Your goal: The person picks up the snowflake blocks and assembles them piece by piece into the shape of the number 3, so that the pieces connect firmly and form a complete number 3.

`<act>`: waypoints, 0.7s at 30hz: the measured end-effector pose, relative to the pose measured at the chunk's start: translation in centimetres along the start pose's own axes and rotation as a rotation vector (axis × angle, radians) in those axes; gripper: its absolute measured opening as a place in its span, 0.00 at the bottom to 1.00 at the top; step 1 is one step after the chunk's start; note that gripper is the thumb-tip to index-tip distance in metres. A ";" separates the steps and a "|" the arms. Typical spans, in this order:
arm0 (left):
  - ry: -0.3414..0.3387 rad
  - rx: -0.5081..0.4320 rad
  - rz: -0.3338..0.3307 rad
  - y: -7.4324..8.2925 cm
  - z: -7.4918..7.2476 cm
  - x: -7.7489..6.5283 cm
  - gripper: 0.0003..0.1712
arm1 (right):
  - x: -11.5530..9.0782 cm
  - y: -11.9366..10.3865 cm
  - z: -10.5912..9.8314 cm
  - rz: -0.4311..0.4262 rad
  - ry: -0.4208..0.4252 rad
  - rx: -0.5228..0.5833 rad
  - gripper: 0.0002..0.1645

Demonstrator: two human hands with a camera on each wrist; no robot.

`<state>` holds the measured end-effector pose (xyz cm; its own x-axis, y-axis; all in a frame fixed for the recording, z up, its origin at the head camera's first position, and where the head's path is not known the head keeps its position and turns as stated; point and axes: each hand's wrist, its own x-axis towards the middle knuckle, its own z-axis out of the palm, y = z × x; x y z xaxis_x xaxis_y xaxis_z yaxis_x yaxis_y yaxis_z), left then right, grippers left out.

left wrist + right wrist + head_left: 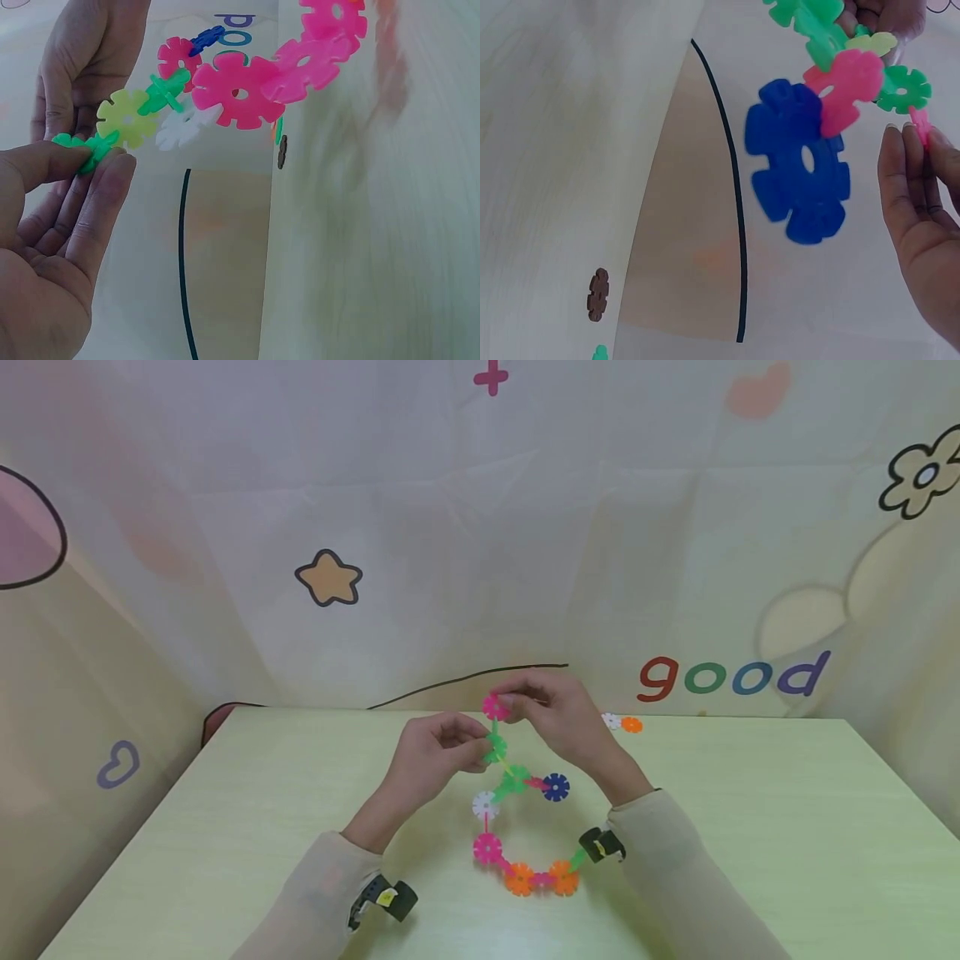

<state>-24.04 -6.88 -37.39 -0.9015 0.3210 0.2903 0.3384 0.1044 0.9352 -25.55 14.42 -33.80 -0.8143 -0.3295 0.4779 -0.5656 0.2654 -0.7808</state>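
A chain of slotted plastic snowflake discs hangs between and below both hands. At its top, my right hand (564, 717) pinches a pink disc (494, 707) between thumb and fingers. Just below, the thumb and fingers of my left hand (437, 750) grip a green disc (496, 747). In the left wrist view a yellow disc (126, 118) joins that green piece to the rest. A pink disc and a blue disc (556, 787) form a short side branch. The lower chain curves through a white disc (485, 807), pink discs and orange discs (520, 879); my right wrist camera overlaps its far end.
At the back of the pale table (765, 827) lie a loose white disc (611, 721) and an orange disc (632, 725). A brown disc (598, 295) shows near the table edge in the right wrist view. A printed curtain (465, 552) hangs behind.
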 end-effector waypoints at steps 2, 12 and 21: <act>0.003 0.009 -0.001 0.1 0.0 0.0 0.06 | 0.0 0.1 0.1 0.003 -0.001 0.001 0.10; 0.005 0.022 -0.017 0.6 0.0 -0.1 0.06 | 0.0 0.4 0.1 -0.021 -0.007 0.012 0.10; 0.012 0.023 -0.022 0.7 -0.1 -0.1 0.06 | -0.1 0.3 0.2 -0.062 -0.017 0.023 0.10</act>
<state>-23.75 -6.94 -36.77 -0.9119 0.3073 0.2721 0.3242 0.1327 0.9366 -25.61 14.37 -34.10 -0.7756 -0.3602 0.5184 -0.6112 0.2230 -0.7594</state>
